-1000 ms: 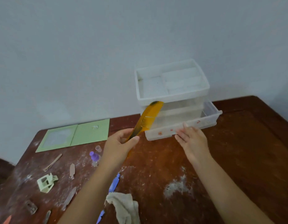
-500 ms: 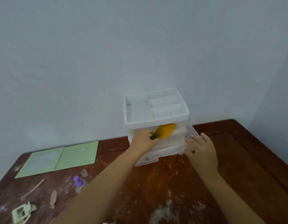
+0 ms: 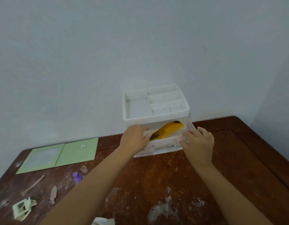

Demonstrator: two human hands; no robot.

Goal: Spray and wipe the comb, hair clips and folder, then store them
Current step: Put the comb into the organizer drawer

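Note:
The orange comb (image 3: 167,130) lies slanted inside the pulled-out upper drawer (image 3: 163,144) of a white plastic organizer (image 3: 129,117). My left hand (image 3: 134,140) is at the drawer's front left corner, fingers curled over its rim beside the comb's near end. At the front right corner, my right hand (image 3: 197,141) presses its fingertips on the drawer front. The green folder (image 3: 64,153) lies open at the left. A green claw clip (image 3: 23,208) and two beige hair clips (image 3: 33,185) (image 3: 53,194) lie near the left edge.
A purple spray bottle (image 3: 78,177) and its clear cap (image 3: 84,169) sit beside my left forearm. A cloth (image 3: 103,221) shows at the bottom edge. White powder (image 3: 163,208) dusts the brown wooden table (image 3: 237,159). The organizer stands against the wall.
My left hand carried the comb into the drawer, where it now lies, and moved to the drawer's front rim. My right hand shifted onto the front right corner. The view tilted up.

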